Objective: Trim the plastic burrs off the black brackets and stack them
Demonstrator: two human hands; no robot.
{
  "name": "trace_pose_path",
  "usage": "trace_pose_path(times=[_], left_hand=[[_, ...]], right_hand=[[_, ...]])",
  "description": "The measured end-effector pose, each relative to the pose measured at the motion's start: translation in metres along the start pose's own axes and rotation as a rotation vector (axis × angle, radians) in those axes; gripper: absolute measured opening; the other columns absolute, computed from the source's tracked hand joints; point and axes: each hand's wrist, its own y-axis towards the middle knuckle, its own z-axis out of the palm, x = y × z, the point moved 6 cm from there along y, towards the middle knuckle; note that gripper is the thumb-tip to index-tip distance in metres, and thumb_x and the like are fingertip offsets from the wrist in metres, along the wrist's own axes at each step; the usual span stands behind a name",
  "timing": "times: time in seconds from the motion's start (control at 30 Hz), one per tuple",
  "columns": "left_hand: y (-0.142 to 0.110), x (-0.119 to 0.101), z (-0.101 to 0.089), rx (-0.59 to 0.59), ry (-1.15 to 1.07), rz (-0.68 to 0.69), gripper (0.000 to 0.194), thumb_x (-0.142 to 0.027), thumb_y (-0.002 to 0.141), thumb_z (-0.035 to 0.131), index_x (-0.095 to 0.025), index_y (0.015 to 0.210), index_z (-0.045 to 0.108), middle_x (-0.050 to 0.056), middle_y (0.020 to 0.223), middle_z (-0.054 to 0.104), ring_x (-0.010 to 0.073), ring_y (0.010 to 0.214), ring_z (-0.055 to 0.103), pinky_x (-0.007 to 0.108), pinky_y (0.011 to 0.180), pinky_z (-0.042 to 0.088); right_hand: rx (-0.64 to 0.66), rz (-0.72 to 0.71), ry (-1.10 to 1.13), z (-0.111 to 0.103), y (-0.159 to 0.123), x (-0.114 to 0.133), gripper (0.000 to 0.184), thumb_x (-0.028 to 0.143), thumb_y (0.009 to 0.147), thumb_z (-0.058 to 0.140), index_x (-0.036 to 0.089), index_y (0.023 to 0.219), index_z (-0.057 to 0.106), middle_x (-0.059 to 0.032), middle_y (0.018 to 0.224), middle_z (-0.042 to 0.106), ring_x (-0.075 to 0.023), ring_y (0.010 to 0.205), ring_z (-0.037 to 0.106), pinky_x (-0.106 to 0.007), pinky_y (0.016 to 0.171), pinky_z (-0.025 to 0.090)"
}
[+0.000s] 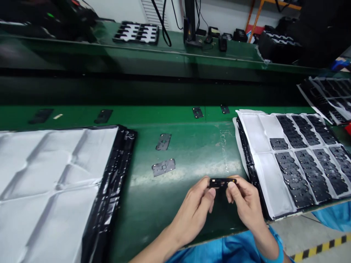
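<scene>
You have a black part [221,180] low and right of centre, a green bench [197,146] mid-frame, a white tray [49,160] at left, blue clothing [214,252] along the bottom, and yellow-and-black striped tape [319,249] lower right.

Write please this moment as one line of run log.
left hand: holds black part; right hand: holds same part; beyond: loose parts on green table; right side: white tray with dark parts

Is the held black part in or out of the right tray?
Out: left hand and right hand grip the black part by its ends, over the green bench, beside the tray.
</scene>
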Motion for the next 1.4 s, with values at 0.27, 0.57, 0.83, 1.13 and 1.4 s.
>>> trace_pose_path(times=[0.27,0.57,0.83,1.13,1.4], left_hand=[[0.002,-0.001,0.006,-0.107,-0.238,0.016,0.035,-0.047,0.111,0.031,-0.024,0.091,0.047,-0.009,0.06,0.04,0.0131,0.051,0.036,0.028,0.055,0.034],[0.003,0.007,0.01,-0.111,-0.394,0.038,0.036,-0.049,0.112,0.033,-0.021,0.096,0.048,-0.01,0.064,0.037,0.0098,0.05,0.032,0.025,0.051,0.028],[0.007,0.012,0.014,-0.147,-0.443,0.074,0.03,-0.039,0.112,0.032,-0.022,0.094,0.048,-0.007,0.071,0.041,0.0101,0.055,0.036,0.025,0.053,0.031],[0.007,0.01,0.015,-0.026,-0.538,0.08,0.032,-0.047,0.111,0.035,-0.021,0.097,0.048,-0.008,0.065,0.044,0.0107,0.054,0.034,0.026,0.055,0.03],[0.008,0.01,0.014,-0.067,-0.46,0.07,0.039,-0.053,0.111,0.033,-0.02,0.097,0.049,-0.009,0.061,0.04,0.0105,0.051,0.032,0.026,0.053,0.027]], right_hand=[[0.014,-0.041,0.015,0.009,-0.005,0.0,0.036,0.035,0.109,0.055,0.02,0.077,0.062,0.0009,0.072,0.054,-0.0131,0.058,0.054,-0.026,0.057,0.041],[-0.003,-0.107,-0.004,0.014,-0.009,0.003,0.037,0.03,0.109,0.055,0.019,0.075,0.064,0.0001,0.074,0.056,-0.0126,0.06,0.055,-0.026,0.058,0.042],[-0.026,-0.127,0.016,0.016,-0.01,0.002,0.03,0.028,0.109,0.056,0.019,0.084,0.07,0.0006,0.074,0.057,-0.0124,0.059,0.056,-0.025,0.057,0.042],[-0.042,-0.115,0.026,0.014,-0.009,0.001,0.03,0.03,0.109,0.057,0.018,0.085,0.071,0.0007,0.074,0.057,-0.0119,0.059,0.056,-0.025,0.057,0.043],[-0.047,-0.135,0.02,0.013,-0.01,0.003,0.034,0.029,0.109,0.056,0.019,0.078,0.067,0.0006,0.074,0.058,-0.0112,0.057,0.056,-0.024,0.057,0.043]])
